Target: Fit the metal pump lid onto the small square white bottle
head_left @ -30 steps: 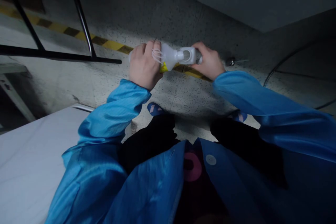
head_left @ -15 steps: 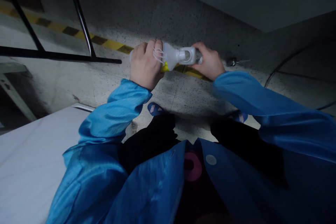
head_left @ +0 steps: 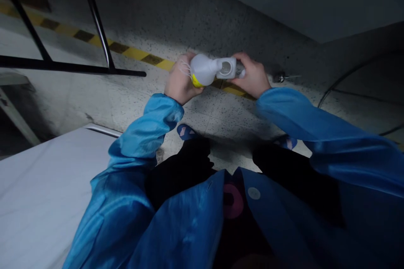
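Observation:
My left hand is wrapped round a white plastic bottle with a yellow label. The bottle lies tilted on its side, its narrow neck pointing right. Thin white strands hang over the left fingers. Close against the neck is a small translucent container with a squarish face and a round opening. My right hand grips its far end between thumb and fingers. Whether the neck touches the opening or only overlaps it in view, I cannot tell. Both things are held up above the floor.
Black-and-yellow tape crosses the speckled floor. A black metal frame stands at upper left, a white tabletop at lower left. A grey cabinet is at upper right. Black cable and a small metallic object are at right.
My left hand has shifted right and turned about the bottle, so more of its rounded body and yellow label shows. The right hand stays nearly in place with the container.

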{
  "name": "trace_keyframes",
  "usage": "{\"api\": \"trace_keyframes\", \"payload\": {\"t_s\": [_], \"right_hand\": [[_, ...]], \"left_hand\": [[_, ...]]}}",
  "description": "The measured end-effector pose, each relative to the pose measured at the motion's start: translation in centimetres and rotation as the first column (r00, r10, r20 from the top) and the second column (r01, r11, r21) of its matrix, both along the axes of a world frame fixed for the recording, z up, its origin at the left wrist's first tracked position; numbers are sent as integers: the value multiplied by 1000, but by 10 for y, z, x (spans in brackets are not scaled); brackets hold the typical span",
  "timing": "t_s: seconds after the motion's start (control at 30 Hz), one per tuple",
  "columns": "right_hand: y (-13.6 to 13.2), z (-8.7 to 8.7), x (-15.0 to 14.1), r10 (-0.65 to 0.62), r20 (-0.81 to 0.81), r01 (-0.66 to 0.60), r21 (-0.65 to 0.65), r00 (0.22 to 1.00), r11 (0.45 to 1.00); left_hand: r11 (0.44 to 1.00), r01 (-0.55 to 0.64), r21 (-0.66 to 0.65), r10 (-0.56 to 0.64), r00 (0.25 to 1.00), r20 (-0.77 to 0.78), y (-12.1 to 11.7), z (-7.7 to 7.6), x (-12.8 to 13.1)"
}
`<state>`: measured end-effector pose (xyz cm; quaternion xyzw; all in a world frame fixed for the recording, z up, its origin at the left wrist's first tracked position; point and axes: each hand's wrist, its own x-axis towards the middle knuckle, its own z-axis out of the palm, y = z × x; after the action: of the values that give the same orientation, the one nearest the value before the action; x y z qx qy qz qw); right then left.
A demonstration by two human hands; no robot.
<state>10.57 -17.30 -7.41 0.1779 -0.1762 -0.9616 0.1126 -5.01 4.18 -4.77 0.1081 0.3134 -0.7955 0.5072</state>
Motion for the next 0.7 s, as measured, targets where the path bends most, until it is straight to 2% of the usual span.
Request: {"api": "trace_keyframes", "payload": {"t_s": [0.13,0.23,0.33,0.5,0.7], "right_hand": [[-1,2,1,-36,50,37,-26,998,999],[-3,3,1,-48,68,51,-33,997,998],[-4,5,-1,-54,96,57,-20,994,998],[-4,7,-4,-43,146,44,-2,988,999],[-5,9,-6,-12,97,11,11,995,1000]], "left_hand": [[996,-10,90,12,1000,-25,-1,14,-5],[994,-16,110,17,1000,-3,1,15,-6],[998,-11,59,8,999,50,4,7,-4],[988,97,-119,-80,987,140,8,-12,5],[983,122,-138,-95,978,184,11,-26,14]]}}
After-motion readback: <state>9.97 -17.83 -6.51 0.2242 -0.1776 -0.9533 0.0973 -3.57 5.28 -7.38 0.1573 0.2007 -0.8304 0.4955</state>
